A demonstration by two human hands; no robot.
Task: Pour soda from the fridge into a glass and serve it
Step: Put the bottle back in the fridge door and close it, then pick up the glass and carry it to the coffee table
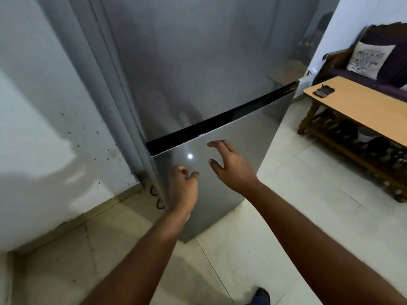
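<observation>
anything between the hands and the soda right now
Yes: the fridge doors are both shut, so the soda is out of sight behind them. The left hand and right hand hover empty at the lower door.

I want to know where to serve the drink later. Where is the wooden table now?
In the head view the wooden table stands at the right side, right of the grey fridge and in front of a dark sofa with a cushion.

fridge ahead, against left wall | table right | sofa behind table
</observation>
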